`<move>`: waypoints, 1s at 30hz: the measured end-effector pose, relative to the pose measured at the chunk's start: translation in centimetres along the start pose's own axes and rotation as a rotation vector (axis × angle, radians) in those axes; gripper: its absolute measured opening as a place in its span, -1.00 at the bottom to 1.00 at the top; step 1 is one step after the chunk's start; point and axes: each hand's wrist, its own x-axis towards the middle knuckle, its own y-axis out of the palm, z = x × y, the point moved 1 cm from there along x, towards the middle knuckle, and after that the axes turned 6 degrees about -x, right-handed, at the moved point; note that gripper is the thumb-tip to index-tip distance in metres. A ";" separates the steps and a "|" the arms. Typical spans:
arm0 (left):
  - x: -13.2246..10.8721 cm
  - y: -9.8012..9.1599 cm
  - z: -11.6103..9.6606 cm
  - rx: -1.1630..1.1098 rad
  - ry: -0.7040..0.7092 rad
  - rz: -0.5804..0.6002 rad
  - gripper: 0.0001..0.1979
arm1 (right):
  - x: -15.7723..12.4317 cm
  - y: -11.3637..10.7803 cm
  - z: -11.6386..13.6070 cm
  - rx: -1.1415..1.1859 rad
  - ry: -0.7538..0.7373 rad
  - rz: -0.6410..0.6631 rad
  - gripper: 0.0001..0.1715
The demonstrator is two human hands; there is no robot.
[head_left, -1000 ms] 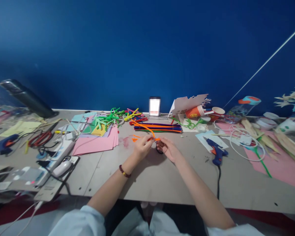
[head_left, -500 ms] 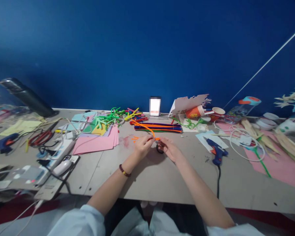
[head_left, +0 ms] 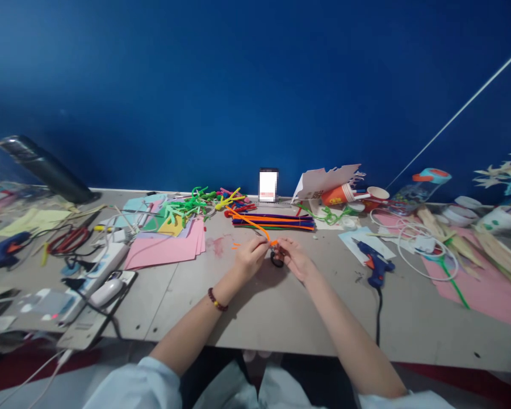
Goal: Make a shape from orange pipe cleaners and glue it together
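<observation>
My left hand (head_left: 251, 254) is closed, pinching an orange pipe cleaner (head_left: 252, 219) whose long end bends up and to the left over the table. Close beside it, my right hand (head_left: 293, 258) has its fingers pressed on the short orange end of the same piece. A scissors handle, a black loop (head_left: 276, 260), shows under the right fingers; whether that hand grips the scissors too I cannot tell. Short orange bits (head_left: 235, 246) lie left of my left hand. Behind the hands lies a bundle of purple, orange and green pipe cleaners (head_left: 276, 221).
A phone (head_left: 268, 185) with a bright screen stands against the blue wall. Pink paper sheets (head_left: 166, 250) and green bent pipe cleaners (head_left: 191, 203) are to the left, near a power strip (head_left: 96, 278). At right lie a blue glue gun (head_left: 378, 266), paper cups (head_left: 338, 195) and cables.
Both hands stay together on the orange pipe cleaner, with small finger shifts. Less of the short orange bits shows at the left hand's side.
</observation>
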 end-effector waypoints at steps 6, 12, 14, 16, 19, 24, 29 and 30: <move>0.0 -0.5 0.3 0.059 0.060 -0.017 -0.82 | 0.1 0.0 -0.4 -0.004 0.031 0.058 -0.68; 0.1 -0.7 0.3 0.054 0.063 -0.018 -0.82 | 0.0 0.5 -0.6 0.003 0.026 0.040 -0.65; 0.0 -0.5 0.2 0.051 0.045 -0.009 -0.82 | 0.0 0.6 -0.4 0.022 0.010 0.020 -0.64; 0.0 -0.5 0.1 0.077 0.036 -0.004 -0.82 | -0.1 0.6 -0.2 0.016 -0.002 -0.004 -0.65; 0.0 -0.7 0.1 0.129 0.027 0.015 -0.82 | -0.1 0.7 0.0 -0.029 -0.014 -0.047 -0.64; -0.1 -0.8 0.2 0.103 0.036 0.042 -0.86 | -0.2 1.0 -0.3 -0.102 -0.097 -0.068 -0.64; -0.4 0.3 0.0 -0.043 -0.070 0.006 -0.86 | 0.1 1.0 -0.6 -0.140 -0.178 -0.123 -0.65; -0.4 0.4 -0.1 -0.084 -0.138 0.007 -0.88 | 0.2 0.9 -0.6 -0.152 -0.188 -0.135 -0.65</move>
